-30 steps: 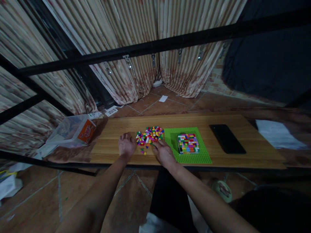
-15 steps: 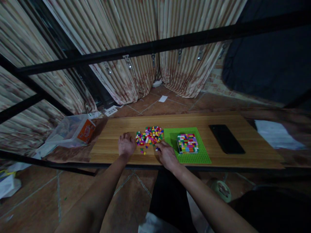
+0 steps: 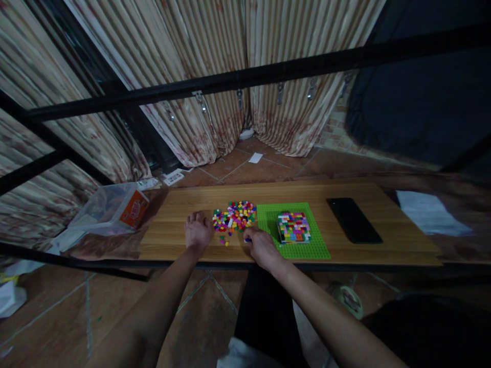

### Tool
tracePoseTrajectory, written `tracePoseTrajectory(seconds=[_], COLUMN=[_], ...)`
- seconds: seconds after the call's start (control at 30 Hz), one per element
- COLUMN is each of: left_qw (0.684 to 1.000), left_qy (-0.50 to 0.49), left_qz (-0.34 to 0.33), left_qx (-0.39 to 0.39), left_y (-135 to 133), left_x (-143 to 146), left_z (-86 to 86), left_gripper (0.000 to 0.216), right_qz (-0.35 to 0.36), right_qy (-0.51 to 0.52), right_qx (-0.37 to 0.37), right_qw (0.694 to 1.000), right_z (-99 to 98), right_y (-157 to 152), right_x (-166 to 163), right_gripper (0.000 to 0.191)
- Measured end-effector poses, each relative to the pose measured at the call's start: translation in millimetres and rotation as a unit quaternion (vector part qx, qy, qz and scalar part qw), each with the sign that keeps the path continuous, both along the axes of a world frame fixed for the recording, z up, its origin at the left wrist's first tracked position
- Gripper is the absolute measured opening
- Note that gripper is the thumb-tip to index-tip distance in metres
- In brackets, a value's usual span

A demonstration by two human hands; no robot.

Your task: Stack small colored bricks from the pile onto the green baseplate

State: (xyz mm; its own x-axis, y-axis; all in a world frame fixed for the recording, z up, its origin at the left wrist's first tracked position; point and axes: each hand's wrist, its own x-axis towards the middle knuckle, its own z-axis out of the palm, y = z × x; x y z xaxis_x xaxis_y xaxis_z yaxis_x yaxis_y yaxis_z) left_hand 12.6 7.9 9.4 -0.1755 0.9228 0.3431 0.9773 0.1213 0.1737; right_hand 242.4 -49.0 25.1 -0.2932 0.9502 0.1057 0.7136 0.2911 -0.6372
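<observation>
No text legible — whitish characters [image 3: 135,208] on the orange rectangular panel [image 3: 127,217] of the clear plastic box [image 3: 89,219] are too blurred to read; black printed marks [image 3: 175,177] on the small white paper sheet [image 3: 168,181] — unreadable too.

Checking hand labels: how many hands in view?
2. The left hand is on the table, left of the loose bricks; the right hand is at their near right edge, beside the green board. No other hands show.
</observation>
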Motion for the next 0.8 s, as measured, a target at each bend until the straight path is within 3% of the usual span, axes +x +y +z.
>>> tracePoseTrajectory(seconds=[0.17, 0.37, 0.8], left_qw=[1.0, 1.0, 1.0], left_qy=[0.0, -0.002, -0.017], left_qz=[-0.001, -0.009, 0.002], left_qx=[0.001, 0.005, -0.001], left_y=[0.0, 0.3, -0.4], left_x=[0.0, -1.0, 0.1], left_z=[0.1, -1.0, 0.1], left_gripper=[0.04, 0.041, 0.041], right_qz=[0.009, 0.025, 0.012], right_qy=[0.035, 0.019, 0.072], right_qx=[0.008, 0.012, 0.048], right_qw=[0.999, 0.999, 0.996], right_z=[-0.6, -1.3, -7.3], right_y=[-3.2, -6.9, -12.1], right_x=[0.7, 0.2, -1.1], right_gripper=[0.031, 0.018, 0.021])
